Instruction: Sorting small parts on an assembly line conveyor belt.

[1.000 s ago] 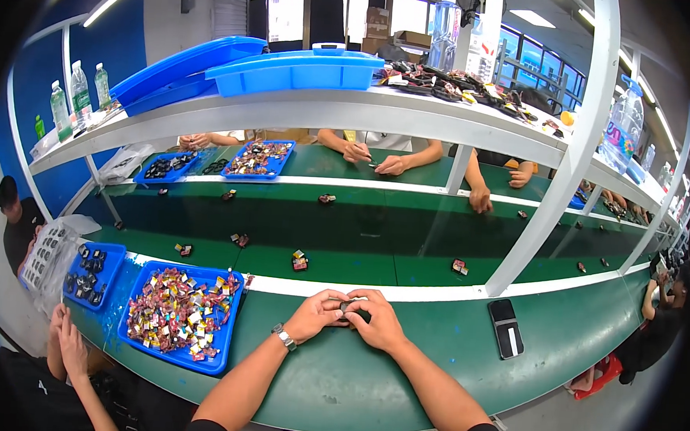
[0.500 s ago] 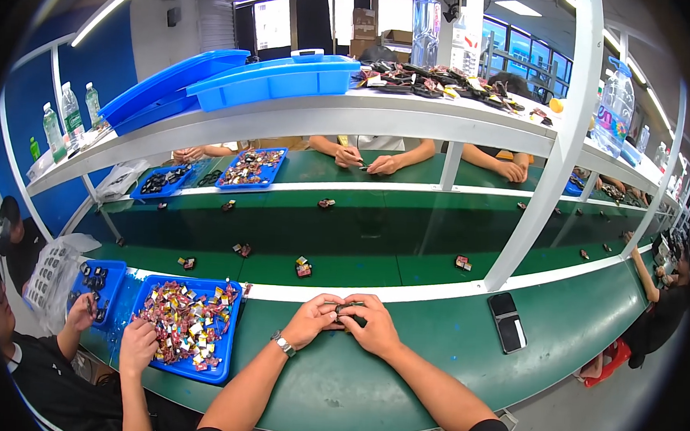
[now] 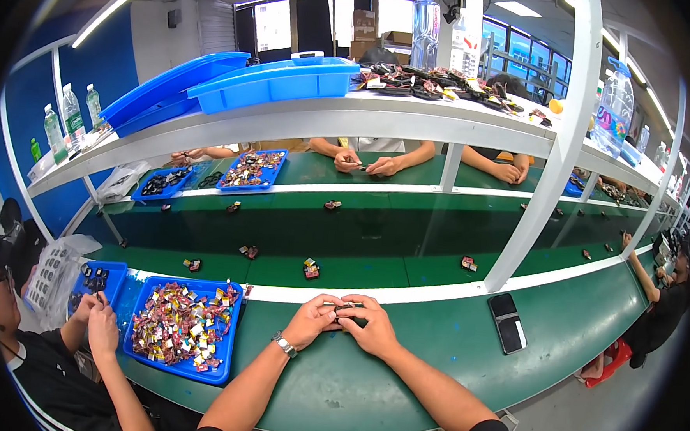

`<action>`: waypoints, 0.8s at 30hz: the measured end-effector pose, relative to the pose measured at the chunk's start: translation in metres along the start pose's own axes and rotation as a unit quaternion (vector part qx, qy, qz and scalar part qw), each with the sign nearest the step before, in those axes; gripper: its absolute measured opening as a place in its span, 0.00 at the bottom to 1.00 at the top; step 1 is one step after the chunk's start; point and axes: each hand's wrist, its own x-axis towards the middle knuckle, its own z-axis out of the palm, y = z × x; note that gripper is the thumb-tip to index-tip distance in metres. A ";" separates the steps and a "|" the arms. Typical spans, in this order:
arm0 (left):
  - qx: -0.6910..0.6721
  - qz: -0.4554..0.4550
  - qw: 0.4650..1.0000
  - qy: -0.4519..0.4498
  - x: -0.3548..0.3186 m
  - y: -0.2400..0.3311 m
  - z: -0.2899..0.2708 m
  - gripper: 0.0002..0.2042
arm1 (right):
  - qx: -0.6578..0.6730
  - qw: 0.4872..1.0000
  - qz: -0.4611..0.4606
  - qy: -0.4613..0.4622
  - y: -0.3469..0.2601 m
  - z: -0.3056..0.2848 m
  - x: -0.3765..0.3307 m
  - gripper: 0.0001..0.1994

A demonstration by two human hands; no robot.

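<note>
My left hand [image 3: 310, 324] and my right hand [image 3: 372, 331] meet over the green bench [image 3: 399, 382]. Between their fingertips they hold a small black plastic part [image 3: 344, 311], mostly covered by the fingers. Both thumbs and index fingers are closed on it. To the left of my left forearm sits a blue tray [image 3: 231, 330] heaped with small red, yellow and white wired components [image 3: 179, 324]. A dark phone [image 3: 506, 324] lies on the bench, apart from my right hand.
A green conveyor belt [image 3: 373, 270] beyond the white rail carries scattered components [image 3: 311, 269]. At left, a co-worker's hands [image 3: 101, 320] are beside a blue tray of black parts [image 3: 96, 279]. A white post [image 3: 542, 179] supports the overhead shelf [image 3: 413, 114].
Components on the belt have shifted slightly to the right. The co-worker's hand has left the component tray and joined the other hand. My hands have barely moved.
</note>
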 end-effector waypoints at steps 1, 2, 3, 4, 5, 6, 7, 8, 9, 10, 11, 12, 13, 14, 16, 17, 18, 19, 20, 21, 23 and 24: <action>-0.008 0.007 1.000 0.006 0.000 0.000 0.001 0.12 | 0.000 1.000 0.000 0.000 0.000 0.000 0.000 0.08; -0.015 0.015 1.000 0.013 0.000 0.000 0.001 0.12 | -0.011 1.000 -0.012 0.006 -0.001 0.000 0.001 0.08; -0.014 0.014 1.000 0.013 0.000 0.001 0.003 0.12 | -0.022 0.999 -0.024 0.011 -0.002 0.000 0.001 0.08; -0.021 0.016 1.000 0.014 0.000 0.003 0.005 0.12 | -0.021 0.999 -0.024 0.012 -0.003 0.000 0.001 0.08; -0.029 0.017 0.999 0.015 0.000 0.004 0.006 0.12 | -0.032 0.999 -0.025 0.012 -0.003 -0.001 0.000 0.08; -0.027 0.018 0.999 0.016 0.000 0.003 0.004 0.12 | -0.043 0.999 -0.027 0.011 -0.003 -0.001 0.001 0.08; -0.031 0.017 0.999 0.012 0.000 0.001 0.002 0.12 | -0.043 0.999 -0.028 0.012 -0.004 -0.001 0.001 0.08; -0.034 0.015 0.999 0.009 0.000 0.001 0.001 0.12 | -0.045 0.998 -0.030 0.016 -0.004 0.000 0.001 0.09; -0.034 0.015 0.999 0.008 0.000 0.000 0.001 0.12 | -0.048 0.998 -0.030 0.022 -0.005 0.000 0.000 0.09; -0.032 0.016 0.999 0.010 0.001 -0.001 0.002 0.12 | -0.049 0.998 -0.029 0.022 -0.005 0.000 0.000 0.09; -0.029 0.018 0.999 0.012 0.001 -0.001 0.002 0.12 | -0.031 0.999 -0.031 0.021 -0.005 0.000 0.001 0.09; -0.030 0.017 0.999 0.011 0.001 -0.001 0.002 0.12 | -0.014 0.999 -0.032 0.019 -0.006 0.000 0.001 0.09; -0.030 0.028 0.999 0.009 0.001 -0.001 0.002 0.11 | -0.014 0.999 -0.031 0.019 -0.007 0.000 0.001 0.09; -0.030 0.040 0.999 0.008 0.001 -0.001 0.003 0.12 | -0.027 0.999 -0.044 0.018 -0.010 -0.001 0.001 0.10; -0.036 0.042 0.998 0.019 0.000 0.001 0.007 0.12 | -0.039 0.997 -0.061 0.018 -0.011 -0.002 0.003 0.10; -0.042 0.043 0.998 0.031 -0.001 0.002 0.009 0.12 | -0.050 0.997 -0.052 0.014 -0.011 -0.002 0.002 0.11; -0.042 0.044 0.998 0.031 -0.001 0.003 0.009 0.12 | -0.061 0.997 -0.043 0.011 -0.011 -0.002 0.001 0.11; -0.039 0.030 0.998 0.026 -0.001 0.004 0.009 0.12 | -0.061 0.997 -0.045 0.011 -0.010 -0.001 0.002 0.11; -0.035 0.015 0.999 0.020 -0.001 0.004 0.009 0.12 | -0.060 0.996 -0.053 0.031 -0.009 0.001 0.003 0.11; -0.037 0.015 0.999 0.021 -0.001 0.005 0.010 0.12 | -0.059 0.995 -0.060 0.050 -0.011 0.001 0.002 0.10; -0.024 0.016 0.999 0.042 -0.001 0.006 0.012 0.12 | -0.063 0.994 -0.070 0.063 -0.014 -0.002 0.003 0.09; -0.024 0.016 0.999 0.041 -0.001 0.006 0.012 0.12 | -0.065 0.991 -0.082 0.078 -0.017 -0.003 0.005 0.08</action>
